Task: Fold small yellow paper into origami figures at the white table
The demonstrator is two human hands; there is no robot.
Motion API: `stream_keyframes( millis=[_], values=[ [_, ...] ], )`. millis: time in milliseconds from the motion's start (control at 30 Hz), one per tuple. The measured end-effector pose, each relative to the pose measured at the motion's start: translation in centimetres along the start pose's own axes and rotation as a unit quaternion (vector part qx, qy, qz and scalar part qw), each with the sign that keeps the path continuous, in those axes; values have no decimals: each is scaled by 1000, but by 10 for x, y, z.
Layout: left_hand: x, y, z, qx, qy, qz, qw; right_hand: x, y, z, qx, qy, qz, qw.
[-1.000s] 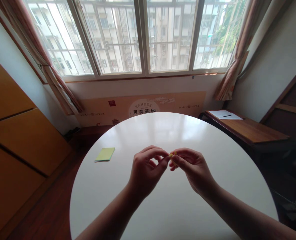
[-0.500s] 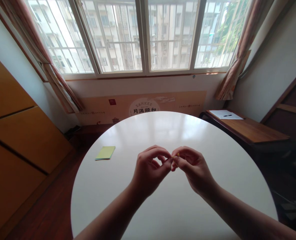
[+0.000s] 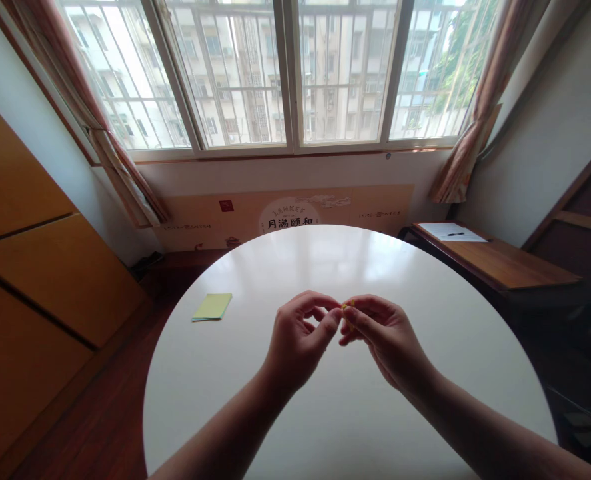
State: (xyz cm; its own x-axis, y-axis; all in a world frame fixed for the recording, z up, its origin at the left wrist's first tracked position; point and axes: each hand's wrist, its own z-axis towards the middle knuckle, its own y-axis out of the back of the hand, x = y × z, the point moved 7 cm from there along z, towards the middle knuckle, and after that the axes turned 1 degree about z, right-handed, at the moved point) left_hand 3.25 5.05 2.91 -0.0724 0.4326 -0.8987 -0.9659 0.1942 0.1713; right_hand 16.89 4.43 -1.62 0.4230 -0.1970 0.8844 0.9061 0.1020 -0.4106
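Note:
Over the middle of the white round table (image 3: 295, 427), my left hand (image 3: 298, 337) and my right hand (image 3: 388, 337) meet at their fingertips. Between them is a thin yellow rubber band (image 3: 344, 307), mostly covered by my fingers. Thumb and index finger of my right hand pinch it, and a bit of it shows beside those fingers. My left thumb and index finger are pressed together at its left end. A pad of yellow-green sticky notes (image 3: 212, 306) lies flat on the table, left of my hands.
To the right stands a wooden bench (image 3: 530, 263) bearing a white paper (image 3: 438, 231) and a dark pen (image 3: 457, 234). A wooden cabinet (image 3: 35, 320) is at the left. Behind the table are a printed cardboard panel (image 3: 190, 207) and a barred window.
My hands stay nearly in place while the fingertips shift. More of the yellow rubber band shows at my right fingers. The whole view has moved slightly.

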Motion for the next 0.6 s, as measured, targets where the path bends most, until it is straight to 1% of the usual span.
stream_keyframes(
  millis=[200, 300, 467, 600],
  values=[
    [11, 4, 4, -14, 65, -34, 997, -2, -5, 0, 23, -25, -6, 999],
    [15, 7, 5, -20, 84, -55, 995, -3, -8, 0, 33, -44, -15, 998],
    [20, 5, 7, -15, 119, -90, 989, -6, -6, 2, 20, -69, -11, 997],
    [21, 4, 7, -8, 122, -100, 987, -7, -4, 2, 6, -78, -4, 997]
  ],
)
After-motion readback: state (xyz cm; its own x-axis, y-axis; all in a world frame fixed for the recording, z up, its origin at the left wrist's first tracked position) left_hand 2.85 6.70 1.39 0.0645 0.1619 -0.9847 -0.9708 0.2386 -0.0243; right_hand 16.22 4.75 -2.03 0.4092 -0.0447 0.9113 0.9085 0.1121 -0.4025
